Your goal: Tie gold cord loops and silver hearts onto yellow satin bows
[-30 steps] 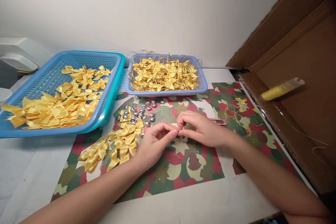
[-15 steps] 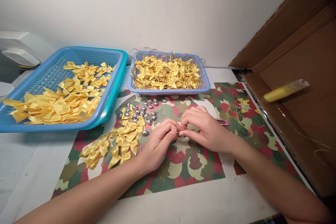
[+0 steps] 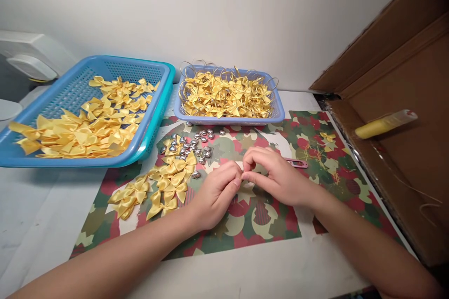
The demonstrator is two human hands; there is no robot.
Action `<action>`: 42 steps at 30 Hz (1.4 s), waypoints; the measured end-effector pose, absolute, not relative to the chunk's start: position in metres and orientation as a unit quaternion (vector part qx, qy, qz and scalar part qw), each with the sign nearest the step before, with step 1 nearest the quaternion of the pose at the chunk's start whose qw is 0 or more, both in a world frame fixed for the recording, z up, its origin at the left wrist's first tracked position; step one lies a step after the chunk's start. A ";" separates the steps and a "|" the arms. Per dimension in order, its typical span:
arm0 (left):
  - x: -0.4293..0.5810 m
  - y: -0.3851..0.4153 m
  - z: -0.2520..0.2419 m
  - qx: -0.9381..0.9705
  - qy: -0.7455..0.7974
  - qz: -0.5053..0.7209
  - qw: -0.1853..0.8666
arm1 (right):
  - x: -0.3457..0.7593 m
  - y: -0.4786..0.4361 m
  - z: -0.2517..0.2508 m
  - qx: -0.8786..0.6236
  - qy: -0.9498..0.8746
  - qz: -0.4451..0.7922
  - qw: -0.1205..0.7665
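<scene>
Left grip (image 3: 218,195) and right grip (image 3: 276,177) look pinched close together; anything held is hidden.

My one view comes from a camera on my head, facing forward and down over the table (image 3: 266,266). It looks from above and behind my left grip (image 3: 219,196) and right grip (image 3: 275,176), near enough that my forearms (image 3: 119,257) run in from the lower corners. The wall (image 3: 228,14) fills most of the top; the view's edges cut the blue basket (image 3: 70,163) at left and the cardboard (image 3: 403,74) at right.
</scene>
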State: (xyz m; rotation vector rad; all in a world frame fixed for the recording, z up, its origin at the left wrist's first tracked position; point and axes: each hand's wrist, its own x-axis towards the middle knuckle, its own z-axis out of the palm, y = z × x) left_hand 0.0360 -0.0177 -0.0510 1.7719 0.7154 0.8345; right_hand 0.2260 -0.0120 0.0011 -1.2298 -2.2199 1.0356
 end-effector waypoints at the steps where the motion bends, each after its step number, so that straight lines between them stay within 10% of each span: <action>1: 0.036 -0.018 -0.051 0.738 0.292 0.344 0.501 | 0.226 -0.012 0.000 -0.441 -0.788 0.379 0.200; 15: 0.035 -0.015 -0.053 0.683 0.309 0.334 0.571 | 0.226 -0.008 -0.007 -0.445 -0.702 0.517 0.207; 23: 0.035 -0.015 -0.051 0.670 0.310 0.342 0.581 | 0.226 -0.011 -0.004 -0.400 -0.777 0.370 0.314; 42: 0.035 -0.016 -0.057 0.564 0.357 0.359 0.653 | 0.227 -0.010 -0.002 -0.399 -0.819 0.339 0.236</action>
